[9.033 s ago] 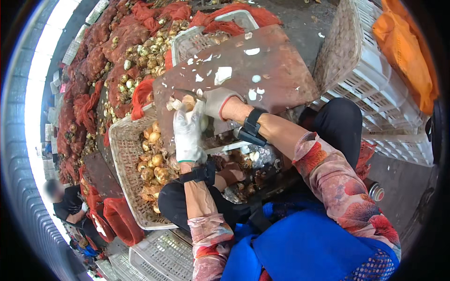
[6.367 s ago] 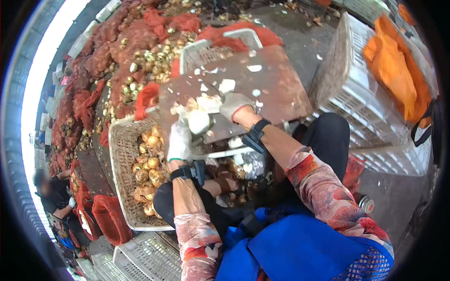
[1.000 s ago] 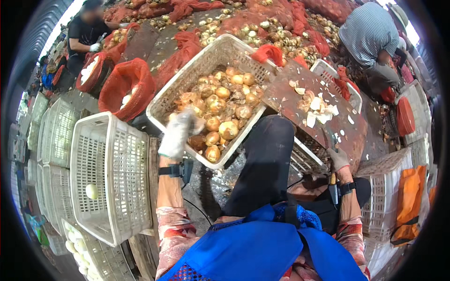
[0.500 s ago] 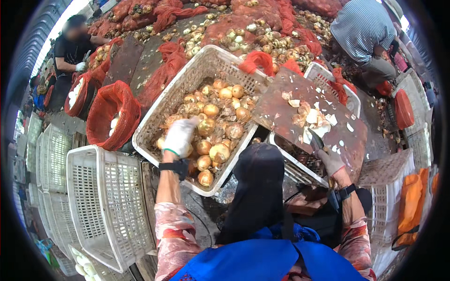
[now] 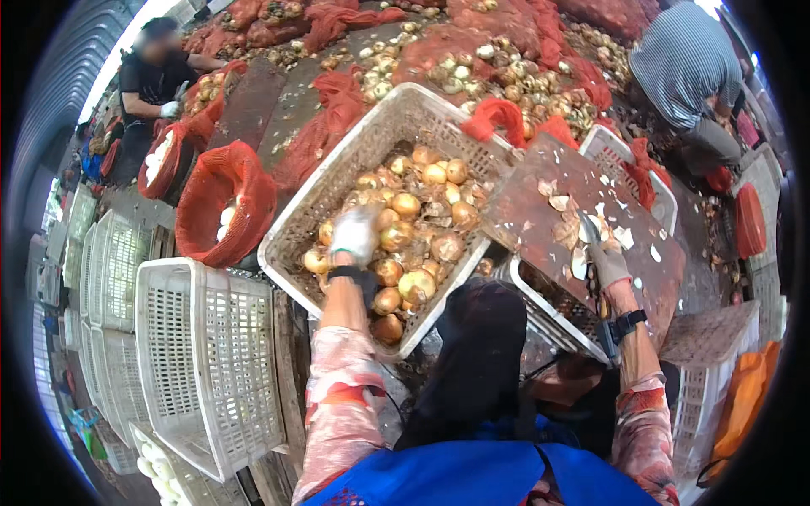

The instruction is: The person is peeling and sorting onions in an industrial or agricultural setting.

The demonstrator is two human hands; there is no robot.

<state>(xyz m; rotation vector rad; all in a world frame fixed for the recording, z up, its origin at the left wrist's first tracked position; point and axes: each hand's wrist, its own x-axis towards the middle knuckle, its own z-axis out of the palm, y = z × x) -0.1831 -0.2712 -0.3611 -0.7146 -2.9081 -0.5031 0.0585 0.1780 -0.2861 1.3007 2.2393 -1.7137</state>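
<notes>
Brown-skinned onions (image 5: 405, 236) are heaped in a white, dirt-stained crate (image 5: 295, 198), which is placed directly in front of the person, left of the board. The left hand (image 5: 354, 232), in a white glove, is lowered into the crate with its fingers among the onions at the heap's near left; it is blurred, so whether an onion is gripped, and how far the fingers are spread, cannot be told. By the right hand (image 5: 609, 263), in a greyish glove, a knife (image 5: 588, 226) is grasped, fingers curled around it, blade pointed away from the body. This hand is held at the brown board (image 5: 523, 215), by which the crate's right corner is overlapped. Pale peelings (image 5: 623, 237) are scattered there, around the blade. A red net bag (image 5: 263, 207) is stood beyond the crate's left side, with peeled onions (image 5: 227, 217) inside.
</notes>
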